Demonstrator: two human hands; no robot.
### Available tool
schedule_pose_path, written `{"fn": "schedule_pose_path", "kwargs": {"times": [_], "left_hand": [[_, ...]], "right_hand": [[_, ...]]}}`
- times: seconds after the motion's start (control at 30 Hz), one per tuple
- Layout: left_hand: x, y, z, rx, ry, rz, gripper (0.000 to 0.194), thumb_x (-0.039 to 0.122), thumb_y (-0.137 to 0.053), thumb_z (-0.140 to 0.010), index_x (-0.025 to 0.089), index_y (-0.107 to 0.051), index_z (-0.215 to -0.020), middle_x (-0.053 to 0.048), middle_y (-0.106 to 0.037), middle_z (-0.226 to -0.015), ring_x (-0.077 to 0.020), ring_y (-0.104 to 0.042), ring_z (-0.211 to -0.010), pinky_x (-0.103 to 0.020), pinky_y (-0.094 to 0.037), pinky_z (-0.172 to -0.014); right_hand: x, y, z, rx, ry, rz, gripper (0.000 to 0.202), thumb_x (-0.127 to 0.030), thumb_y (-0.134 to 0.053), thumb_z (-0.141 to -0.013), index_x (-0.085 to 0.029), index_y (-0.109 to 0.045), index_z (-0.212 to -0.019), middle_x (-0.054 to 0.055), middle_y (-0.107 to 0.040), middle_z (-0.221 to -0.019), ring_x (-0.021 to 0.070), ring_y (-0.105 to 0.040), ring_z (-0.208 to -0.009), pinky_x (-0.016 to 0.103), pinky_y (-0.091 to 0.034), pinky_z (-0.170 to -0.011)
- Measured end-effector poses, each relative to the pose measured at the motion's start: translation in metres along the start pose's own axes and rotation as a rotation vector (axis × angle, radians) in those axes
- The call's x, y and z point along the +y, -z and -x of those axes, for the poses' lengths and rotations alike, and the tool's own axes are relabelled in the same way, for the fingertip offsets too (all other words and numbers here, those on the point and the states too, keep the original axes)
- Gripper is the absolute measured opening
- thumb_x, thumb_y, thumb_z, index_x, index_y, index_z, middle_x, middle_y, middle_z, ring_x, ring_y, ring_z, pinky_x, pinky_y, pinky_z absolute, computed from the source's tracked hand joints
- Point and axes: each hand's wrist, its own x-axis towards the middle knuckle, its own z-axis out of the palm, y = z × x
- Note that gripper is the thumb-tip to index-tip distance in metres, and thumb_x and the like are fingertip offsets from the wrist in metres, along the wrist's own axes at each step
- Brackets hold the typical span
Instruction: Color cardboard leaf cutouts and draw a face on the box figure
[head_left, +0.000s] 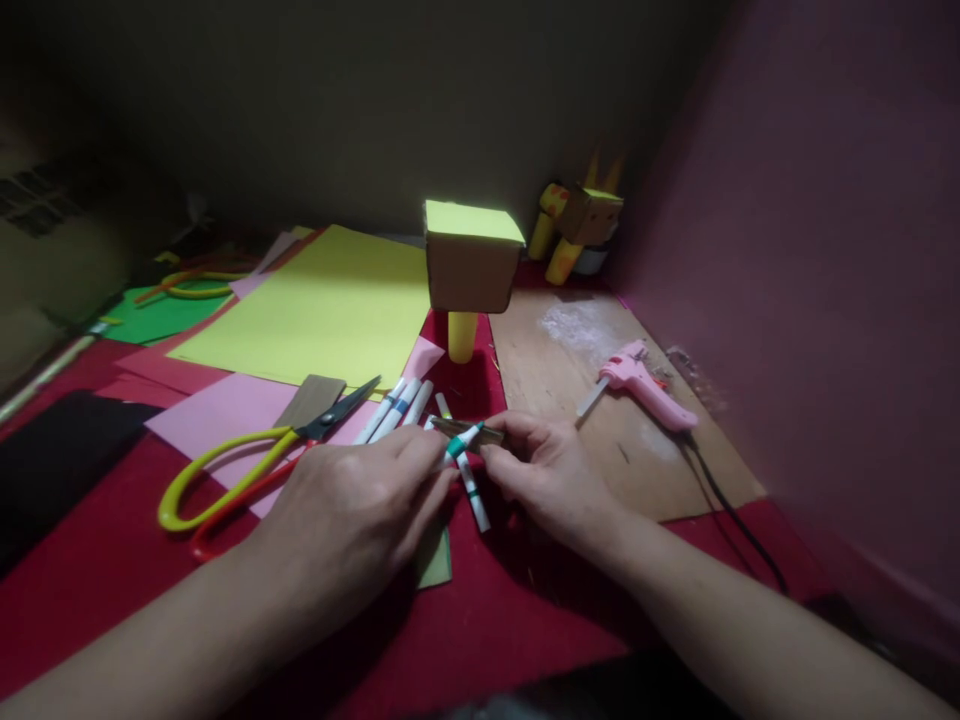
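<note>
The fingers of the left hand [364, 495] grip a green marker [456, 448], its tip at a small brown piece [492, 436] — pinched in the fingers of the right hand [551, 470] — over the red desk [487, 640].

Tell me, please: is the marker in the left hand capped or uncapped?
Uncapped: the marker in the left hand shows its narrow green tip bare.
</note>
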Motion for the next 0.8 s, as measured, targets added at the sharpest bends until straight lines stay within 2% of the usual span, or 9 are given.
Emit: {"fn": "schedule_pose_path", "kwargs": {"times": [0.17,0.37,0.6,0.8], "left_hand": [[0.0020,-0.0003,-0.0001,-0.023,-0.023,0.074,0.033,0.020,-0.039,-0.103,0.018,-0.057,-0.075,0.000,-0.058,-0.060,-0.0131,-0.052,-0.042,-0.028,-0.031,-0.042],[-0.0005,0.0018,-0.0008,-0.090,0.081,0.162,0.032,0.024,-0.042,-0.103,0.018,-0.059,-0.076,0.000,-0.061,-0.063,-0.0107,-0.048,-0.042,-0.023,-0.030,-0.041],[0.0028,-0.0006,-0.0001,-0.182,0.160,0.326,0.030,0.027,-0.043,-0.103,0.020,-0.062,-0.082,-0.002,-0.068,-0.070,-0.0146,-0.062,-0.060,-0.022,-0.042,-0.050],[-0.0008,-0.0041,0.0021,-0.148,0.189,0.307,0.032,0.030,-0.045,-0.103,0.019,-0.059,-0.076,-0.002,-0.065,-0.065,-0.0151,-0.059,-0.055,-0.023,-0.035,-0.043]], "right_hand": [[-0.0004,0.0002,-0.0010,-0.021,-0.004,0.001,0.012,-0.026,-0.062,-0.074,-0.018,-0.069,-0.079,-0.009,-0.053,-0.051,0.0059,-0.044,-0.042,0.019,-0.037,-0.041],[0.0009,0.0008,-0.0015,0.011,0.007,-0.030,0.007,-0.025,-0.067,-0.073,-0.018,-0.068,-0.076,-0.008,-0.056,-0.055,0.0050,-0.043,-0.045,0.017,-0.036,-0.042],[-0.0023,0.0005,0.0007,-0.036,-0.003,-0.012,0.012,-0.025,-0.064,-0.075,-0.018,-0.073,-0.081,-0.008,-0.055,-0.052,0.0058,-0.045,-0.042,0.018,-0.037,-0.040],[-0.0010,0.0001,0.0011,-0.017,-0.009,-0.013,0.012,-0.025,-0.066,-0.075,-0.017,-0.073,-0.082,-0.007,-0.059,-0.056,0.0054,-0.047,-0.045,0.017,-0.039,-0.042]]}}
